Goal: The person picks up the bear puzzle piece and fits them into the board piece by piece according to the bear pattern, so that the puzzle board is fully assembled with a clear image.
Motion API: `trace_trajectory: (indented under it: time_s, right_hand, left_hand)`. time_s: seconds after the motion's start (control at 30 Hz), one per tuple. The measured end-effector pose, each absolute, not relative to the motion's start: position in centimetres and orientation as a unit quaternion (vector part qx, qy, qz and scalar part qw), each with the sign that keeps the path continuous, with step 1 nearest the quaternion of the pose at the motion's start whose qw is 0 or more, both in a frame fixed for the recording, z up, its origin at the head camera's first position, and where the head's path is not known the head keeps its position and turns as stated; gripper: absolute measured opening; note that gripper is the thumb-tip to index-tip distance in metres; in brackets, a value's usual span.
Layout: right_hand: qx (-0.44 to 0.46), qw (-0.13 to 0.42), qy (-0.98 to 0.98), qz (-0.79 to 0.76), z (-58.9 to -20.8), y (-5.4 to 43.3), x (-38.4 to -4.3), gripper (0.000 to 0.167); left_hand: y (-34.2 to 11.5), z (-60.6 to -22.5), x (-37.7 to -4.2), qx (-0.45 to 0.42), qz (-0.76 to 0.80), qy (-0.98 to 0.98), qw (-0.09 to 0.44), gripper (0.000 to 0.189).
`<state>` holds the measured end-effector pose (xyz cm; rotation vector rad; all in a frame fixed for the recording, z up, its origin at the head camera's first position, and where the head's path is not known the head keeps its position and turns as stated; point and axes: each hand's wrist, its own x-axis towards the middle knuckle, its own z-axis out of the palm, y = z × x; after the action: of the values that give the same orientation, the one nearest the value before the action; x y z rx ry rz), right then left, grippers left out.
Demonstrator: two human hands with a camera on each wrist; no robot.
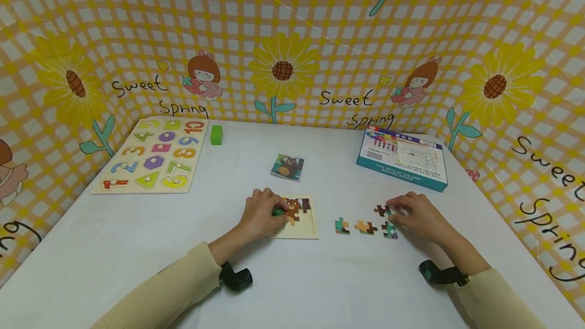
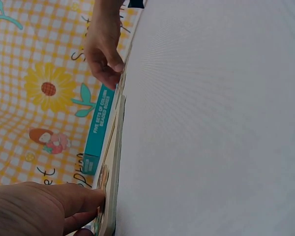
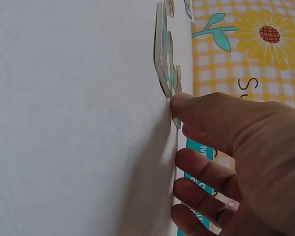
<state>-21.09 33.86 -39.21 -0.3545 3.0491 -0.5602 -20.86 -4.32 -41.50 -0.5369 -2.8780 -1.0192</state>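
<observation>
Lightly does it: thin puzzle pieces at my fingertips

The brown piece (image 1: 381,210) lies to the right, among loose pieces (image 1: 342,226); I judge it light, stiff and slightly slick, best taken by its edges, since the tabs might chip. It looks flat, knobbed, mostly dark brown. My right hand (image 1: 420,216) has thumb and forefinger narrowed at its right end, seemingly pinching it. My left hand (image 1: 264,214) bends over the pale puzzle tray (image 1: 303,227); whether its fingers grip or merely press, I cannot tell. Farther off lie a bear card (image 1: 288,167), a box (image 1: 402,159) at far right and a number board (image 1: 139,174) at far left.
</observation>
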Motion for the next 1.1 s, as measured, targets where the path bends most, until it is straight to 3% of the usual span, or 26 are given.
trace_trajectory:
  time_s: [0.73,1.1]
  right_hand:
    - [-0.117,0.001,0.977,-0.176,-39.0,33.7,-21.1,0.029]
    - [-0.134,-0.006,0.972,-0.192,-37.6,29.9,-20.5,0.028]
  left_hand:
    - [-4.3,-41.4,-20.9,-0.171,-0.331,-0.928,0.015,0.015]
    - [-4.4,-41.4,-20.9,-0.174,-0.333,-0.926,0.016,0.016]
